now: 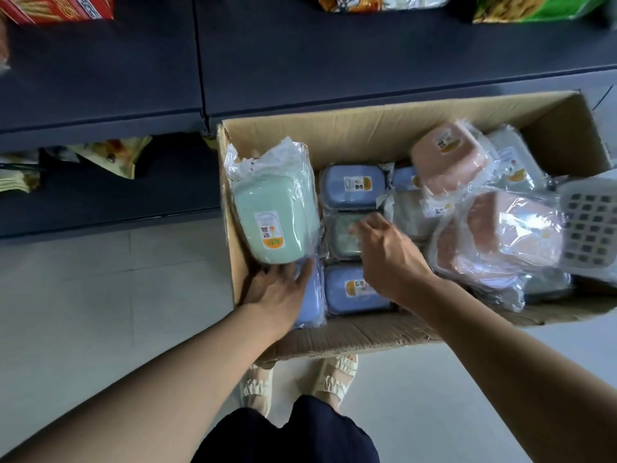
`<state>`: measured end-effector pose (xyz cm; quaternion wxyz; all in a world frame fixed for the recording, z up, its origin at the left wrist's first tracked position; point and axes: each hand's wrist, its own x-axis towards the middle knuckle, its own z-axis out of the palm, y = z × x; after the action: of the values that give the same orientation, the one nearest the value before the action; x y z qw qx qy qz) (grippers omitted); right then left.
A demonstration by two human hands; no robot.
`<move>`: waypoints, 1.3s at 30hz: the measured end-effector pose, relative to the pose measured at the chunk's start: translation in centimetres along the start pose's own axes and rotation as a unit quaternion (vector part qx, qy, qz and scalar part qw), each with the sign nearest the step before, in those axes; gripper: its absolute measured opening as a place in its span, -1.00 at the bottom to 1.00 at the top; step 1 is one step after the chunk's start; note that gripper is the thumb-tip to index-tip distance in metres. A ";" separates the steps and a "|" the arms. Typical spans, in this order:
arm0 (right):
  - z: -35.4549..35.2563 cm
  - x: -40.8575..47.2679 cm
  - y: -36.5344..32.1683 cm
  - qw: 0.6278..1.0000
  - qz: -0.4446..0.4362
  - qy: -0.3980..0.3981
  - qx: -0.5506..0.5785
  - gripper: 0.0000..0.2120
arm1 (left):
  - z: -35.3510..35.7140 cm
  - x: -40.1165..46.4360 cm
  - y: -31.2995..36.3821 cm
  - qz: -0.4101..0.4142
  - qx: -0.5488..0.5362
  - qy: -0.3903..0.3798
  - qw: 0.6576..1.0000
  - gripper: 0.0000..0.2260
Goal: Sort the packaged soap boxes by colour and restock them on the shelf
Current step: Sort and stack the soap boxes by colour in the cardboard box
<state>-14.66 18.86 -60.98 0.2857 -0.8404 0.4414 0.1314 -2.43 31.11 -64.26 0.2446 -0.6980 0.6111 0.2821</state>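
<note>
Below dark shelves, a carton (334, 128) of wrapped soap boxes gets sorted: left hand (277, 289) props a green box (273, 215), right hand (384, 252), fingers loose and empty, reaches toward another green box (344, 235), likely next to grip.

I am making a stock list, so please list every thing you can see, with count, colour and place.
Carton: one, brown, open, on the floor by the shelf.
Green box: one, wrapped, held upright at carton's left end.
Blue boxes: at least four, in carton, left half.
Pink boxes: at least three, carton's right half.
Grey boxes: several, count unclear, right half.
Shelf: dark, behind the carton.
Snack packs: several, on shelf.
Left hand: supports green box from below.
Right hand: reaches into carton.
</note>
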 end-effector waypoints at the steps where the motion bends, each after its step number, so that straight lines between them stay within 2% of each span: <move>1: -0.6 0.6 0.0 1.000 -0.010 0.026 -0.006 -0.71 | -0.2 0.1 0.1 -0.006 -0.002 0.010 1.000 -0.28; 4: -1.9 3.1 0.1 0.995 -0.033 0.067 -0.069 -0.62 | -1.4 0.0 -0.5 -0.020 -0.047 0.077 0.996 -0.51; 7: -2.2 5.6 -0.1 0.992 -0.016 0.061 -0.108 -0.61 | -2.8 -0.7 -1.9 -0.027 -0.092 0.152 0.984 -0.44; 9: -1.7 7.1 -0.1 0.987 -0.017 0.058 -0.150 -0.63 | -3.1 -0.7 -2.9 -0.031 -0.081 0.180 0.980 -0.41; 11: -1.1 8.7 -0.2 0.979 -0.013 0.054 -0.195 -0.63 | -3.5 -0.3 -3.5 -0.029 -0.067 0.173 0.982 -0.47; 14: -0.3 11.0 -0.2 0.972 0.001 0.047 -0.230 -0.64 | -3.8 0.1 -2.7 -0.032 -0.035 0.127 0.991 -0.66; 16: 0.1 12.4 0.0 0.968 0.009 0.040 -0.246 -0.65 | -3.2 -0.1 -1.6 -0.030 -0.049 0.112 0.992 -0.73; 17: 0.3 13.0 0.1 0.966 0.010 0.036 -0.257 -0.65 | -2.8 -0.1 -1.3 -0.024 -0.062 0.122 0.990 -0.73; 20: 1.0 14.7 0.3 0.959 0.003 0.022 -0.284 -0.62 | -2.1 0.5 -2.2 -0.030 -0.078 0.177 0.981 -0.56; 22: 1.7 15.6 0.3 0.955 -0.001 0.021 -0.296 -0.63 | -2.2 0.8 -3.2 -0.048 -0.058 0.197 0.978 -0.56; 25: 2.4 16.3 0.5 0.953 0.006 0.027 -0.301 -0.64 | -3.0 0.6 -3.6 -0.069 -0.047 0.185 0.979 -0.55; 27: 2.5 16.3 0.6 0.957 0.008 0.031 -0.290 -0.63 | -3.1 0.7 -3.2 -0.073 -0.073 0.183 0.978 -0.58; 29: 2.2 15.7 0.6 0.965 0.007 0.053 -0.257 -0.58 | -3.8 0.8 -3.2 -0.079 -0.121 0.181 0.973 -0.71; 32: 1.3 14.0 1.0 0.981 -0.004 0.091 -0.173 -0.39 | -4.7 0.9 -3.9 -0.075 -0.194 0.162 0.965 -0.86; 36: -0.2 10.6 0.6 0.985 -0.066 0.161 -0.003 -0.27 | -5.7 -0.1 -4.6 -0.038 -0.221 0.123 0.967 -0.75; 39: -1.5 8.1 -1.0 0.975 -0.076 0.205 0.039 -0.24 | -5.6 -1.3 -5.0 -0.004 -0.185 0.089 0.979 -0.59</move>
<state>-9.27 13.02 -63.21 0.2307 -0.8687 0.4303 -0.0834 2.90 28.82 -59.34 0.0573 -0.7556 0.5651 0.3263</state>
